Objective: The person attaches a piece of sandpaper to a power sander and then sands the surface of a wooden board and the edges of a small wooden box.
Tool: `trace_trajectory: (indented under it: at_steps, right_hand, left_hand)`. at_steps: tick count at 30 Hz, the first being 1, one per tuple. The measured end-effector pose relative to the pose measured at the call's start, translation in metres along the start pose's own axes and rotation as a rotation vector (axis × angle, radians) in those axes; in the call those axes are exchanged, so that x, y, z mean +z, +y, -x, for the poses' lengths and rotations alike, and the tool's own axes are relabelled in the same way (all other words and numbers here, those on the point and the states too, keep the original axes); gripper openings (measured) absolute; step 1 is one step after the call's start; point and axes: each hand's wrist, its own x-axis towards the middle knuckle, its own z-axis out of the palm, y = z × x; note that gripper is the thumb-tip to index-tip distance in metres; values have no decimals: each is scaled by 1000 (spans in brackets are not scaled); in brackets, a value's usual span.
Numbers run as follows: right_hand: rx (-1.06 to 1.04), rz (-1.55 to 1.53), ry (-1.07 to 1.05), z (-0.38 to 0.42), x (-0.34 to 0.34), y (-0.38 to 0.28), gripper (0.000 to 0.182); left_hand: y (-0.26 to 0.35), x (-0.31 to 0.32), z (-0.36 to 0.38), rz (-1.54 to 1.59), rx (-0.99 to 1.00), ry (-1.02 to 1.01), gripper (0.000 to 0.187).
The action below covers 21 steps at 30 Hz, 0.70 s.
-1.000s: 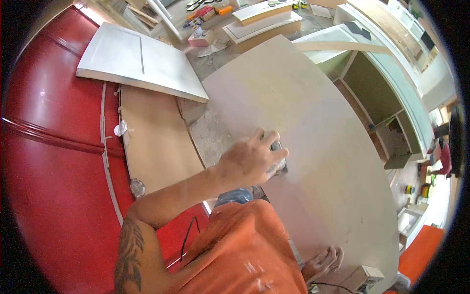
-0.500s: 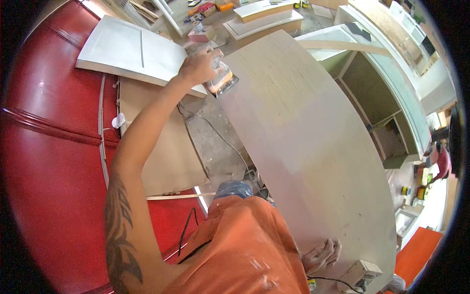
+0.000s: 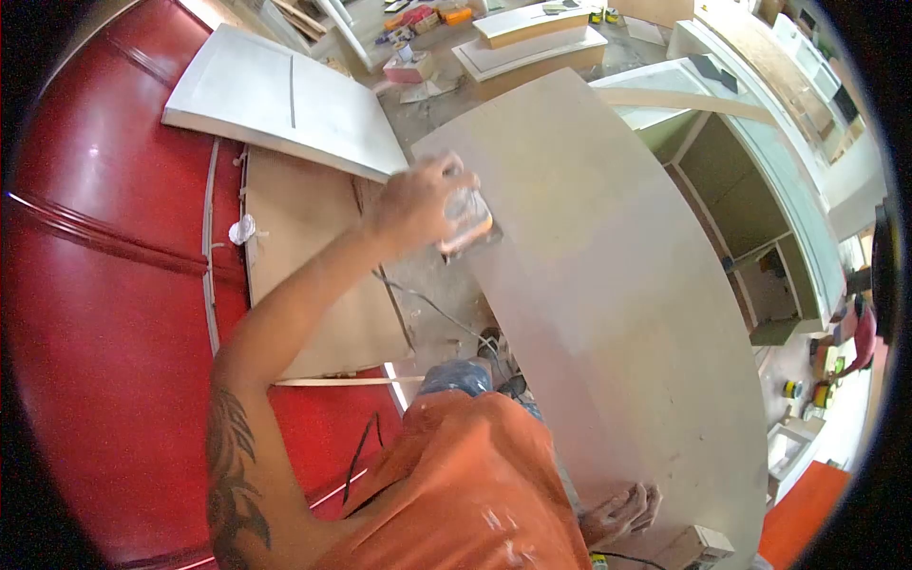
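My left hand point(image 3: 423, 204) is wrapped around a palm sander point(image 3: 467, 220), slightly blurred by motion. The sander sits at the left edge of a large pale wooden panel point(image 3: 608, 313), with its pad partly over that edge. A power cord point(image 3: 427, 299) hangs below my left hand. My right hand point(image 3: 622, 513) rests on the near end of the panel beside my orange shirt, fingers loosely bent and apart, holding nothing. Close to it, a small pale boxy object point(image 3: 705, 546) lies at the panel's near corner, with a dark cable beside it.
To the left stand a glossy red surface point(image 3: 104, 380), a brown board point(image 3: 313, 256) and a white panel point(image 3: 294, 100). A greenish open cabinet point(image 3: 731, 180) is at the right. White pieces point(image 3: 532, 47) lie on the floor at the far end. Part of another person shows at the right edge.
My left hand has drawn the sander along the panel's left edge, nearer to my body. My right hand stays on the panel, and the whole view has shifted slightly.
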Motion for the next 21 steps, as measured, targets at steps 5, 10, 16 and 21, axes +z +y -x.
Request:
trace_trajectory:
  at_steps: [5,10,16,21]
  right_hand:
    - [-7,-5,14,1,0,3,19]
    - [2,-18,-31,5,-5,6,20]
    - [20,-16,-85,0,-11,4,22]
    - [35,-41,-190,-15,-33,-15,24]
  left_hand:
    - [-80,3,-57,-52,-200,-20,41]
    - [-132,15,-101,-142,-192,64,41]
    - [-58,3,-58,-49,95,-18,35]
    - [-73,4,-70,75,118,-38,34]
